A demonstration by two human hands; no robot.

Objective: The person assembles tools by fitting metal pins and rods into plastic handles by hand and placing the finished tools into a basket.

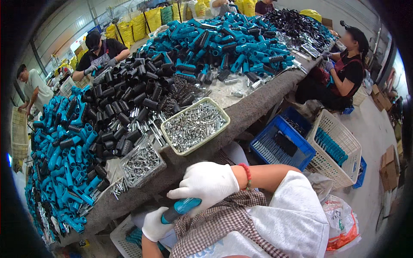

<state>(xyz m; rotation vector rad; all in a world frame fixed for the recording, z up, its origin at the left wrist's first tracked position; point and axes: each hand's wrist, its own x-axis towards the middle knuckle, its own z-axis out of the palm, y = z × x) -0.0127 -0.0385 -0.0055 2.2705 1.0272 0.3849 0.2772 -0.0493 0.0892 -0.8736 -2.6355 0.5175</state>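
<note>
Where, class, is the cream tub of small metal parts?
In the head view, the cream tub sits near the centre, on the table's near edge, right of the clear tub and beyond the person's right hand.

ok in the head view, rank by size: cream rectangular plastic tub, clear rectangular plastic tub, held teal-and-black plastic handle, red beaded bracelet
1. Cream tub
2. Clear tub
3. Teal-and-black handle, judged by its visible part; the left hand and right hand partly cover it
4. Red bracelet
</note>
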